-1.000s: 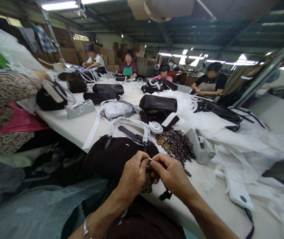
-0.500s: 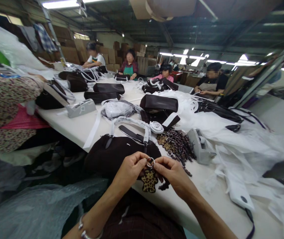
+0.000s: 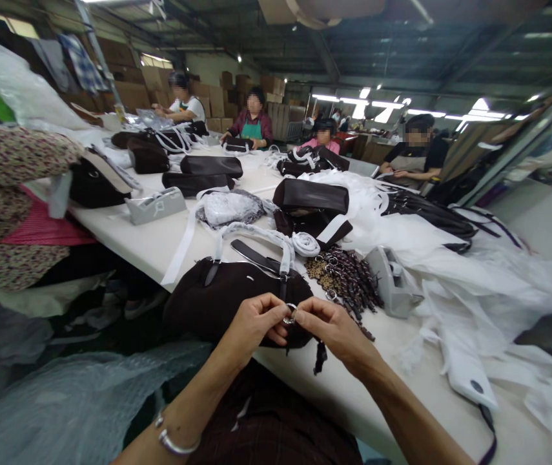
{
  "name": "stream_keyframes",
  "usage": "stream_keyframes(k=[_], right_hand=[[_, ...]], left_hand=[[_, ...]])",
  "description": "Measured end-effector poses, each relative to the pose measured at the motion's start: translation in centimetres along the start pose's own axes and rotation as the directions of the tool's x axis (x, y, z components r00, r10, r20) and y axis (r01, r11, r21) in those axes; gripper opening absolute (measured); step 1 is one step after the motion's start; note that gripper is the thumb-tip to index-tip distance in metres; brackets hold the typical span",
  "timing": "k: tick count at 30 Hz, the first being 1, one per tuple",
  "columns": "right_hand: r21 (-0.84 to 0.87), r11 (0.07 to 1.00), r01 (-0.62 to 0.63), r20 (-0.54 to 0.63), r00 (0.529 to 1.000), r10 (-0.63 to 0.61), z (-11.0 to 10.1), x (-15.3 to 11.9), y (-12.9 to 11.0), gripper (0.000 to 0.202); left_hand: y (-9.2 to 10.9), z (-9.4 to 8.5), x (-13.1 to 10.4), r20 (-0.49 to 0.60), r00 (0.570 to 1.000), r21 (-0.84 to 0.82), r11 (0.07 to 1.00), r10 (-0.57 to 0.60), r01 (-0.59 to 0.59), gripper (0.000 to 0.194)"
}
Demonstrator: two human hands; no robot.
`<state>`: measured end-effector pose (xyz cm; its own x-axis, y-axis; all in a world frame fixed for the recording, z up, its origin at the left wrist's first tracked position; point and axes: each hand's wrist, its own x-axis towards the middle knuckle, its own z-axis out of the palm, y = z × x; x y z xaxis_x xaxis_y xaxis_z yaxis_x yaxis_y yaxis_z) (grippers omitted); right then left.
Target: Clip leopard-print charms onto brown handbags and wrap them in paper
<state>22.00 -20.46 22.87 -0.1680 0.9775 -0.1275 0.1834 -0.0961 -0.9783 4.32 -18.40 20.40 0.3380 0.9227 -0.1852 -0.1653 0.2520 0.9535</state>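
Note:
A metal key ring [image 3: 290, 316] is pinched between my left hand [image 3: 255, 326] and my right hand [image 3: 332, 330], thumbs and forefingers closed on its two sides. Beneath the right fingers dangles a dark ruffled strap [image 3: 320, 357]. The leopard-print bear charm is out of sight, and the fingers cover part of the ring. Just behind my hands lies a dark brown handbag [image 3: 227, 298] with its handles wrapped in white. To its right is a heap of similar keychains [image 3: 348, 278] with leopard-print pieces and rings.
Grey tape dispensers stand right of the heap [image 3: 392, 284] and at the table's left [image 3: 155, 205]. White wrapping sheets [image 3: 479, 303] spread over the right side. More dark bags [image 3: 312, 196] lie farther back. Several people work around the table; a patterned sleeve [image 3: 19, 158] is at left.
The leopard-print bear hung in view below the ring before; now it is hidden. The ring has tilted flatter, and both hands have drawn closer together around it.

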Motion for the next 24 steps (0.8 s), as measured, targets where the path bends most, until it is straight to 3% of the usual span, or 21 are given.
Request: stream_keyframes(k=[6, 16, 20, 24], right_hand=[[0.102, 0.994, 0.047, -0.056, 0.998, -0.041, 0.9, 0.3, 1.8, 0.028], [0.279, 0.96, -0.002, -0.027, 1.0, 0.01, 1.0, 1.6, 3.3, 0.03], [0.266, 0.964, 0.029, -0.157, 0.987, 0.014, 1.7, 1.9, 3.1, 0.028], [0.292, 0.955, 0.054, -0.264, 0.964, 0.026, 1.7, 2.5, 3.2, 0.031]], left_hand=[[-0.8, 0.2, 0.7, -0.109, 0.993, -0.121, 0.992, 0.033, -0.047, 0.03], [-0.6, 0.0, 1.6, -0.112, 0.994, -0.081, 0.997, 0.012, -0.022, 0.03], [-0.3, 0.6, 1.7, -0.125, 0.992, -0.019, 0.999, 0.033, -0.036, 0.028], [0.3, -0.3, 3.1, -0.002, 0.999, 0.124, 0.991, 0.047, -0.047, 0.031]])
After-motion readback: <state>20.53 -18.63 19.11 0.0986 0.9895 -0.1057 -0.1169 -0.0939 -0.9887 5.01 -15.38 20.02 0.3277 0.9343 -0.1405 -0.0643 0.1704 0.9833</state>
